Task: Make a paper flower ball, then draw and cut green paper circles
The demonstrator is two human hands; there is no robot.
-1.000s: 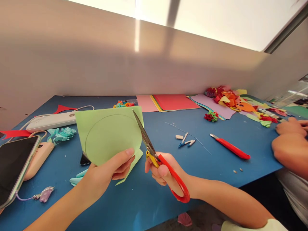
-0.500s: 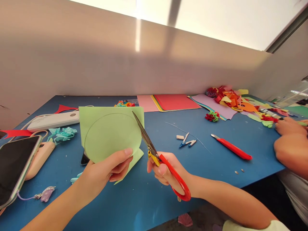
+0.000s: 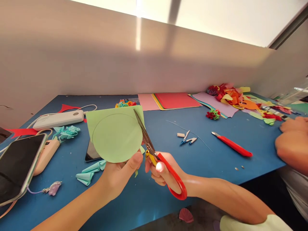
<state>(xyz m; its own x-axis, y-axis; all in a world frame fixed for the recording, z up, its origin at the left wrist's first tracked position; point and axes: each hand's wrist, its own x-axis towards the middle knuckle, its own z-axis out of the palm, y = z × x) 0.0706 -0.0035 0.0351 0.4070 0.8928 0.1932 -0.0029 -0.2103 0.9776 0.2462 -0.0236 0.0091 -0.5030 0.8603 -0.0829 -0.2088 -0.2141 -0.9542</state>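
My left hand (image 3: 122, 175) grips the lower edge of a light green paper (image 3: 117, 134), thumb at its lower right. A drawn curve crosses the paper, and its lower part is cut to a rounded edge. In my right hand (image 3: 166, 170) is a pair of scissors (image 3: 149, 144) with red and yellow handles. Their blades lie along the paper's right side, pointing up and left, at the drawn line. My left fingers are partly hidden behind the paper.
Left are a phone (image 3: 19, 170), white power bank (image 3: 59, 118) and teal paper pieces (image 3: 90, 171). A red craft knife (image 3: 232, 145), compass (image 3: 187, 139) and eraser (image 3: 181, 135) lie right. Paper sheets (image 3: 178, 100) are behind; another person's arm (image 3: 292, 144) rests at the right.
The green paper has turned and shifted slightly right, with my left hand now lower under it. The hanging cut strip is mostly hidden now. The scissors stay at the paper's right side.
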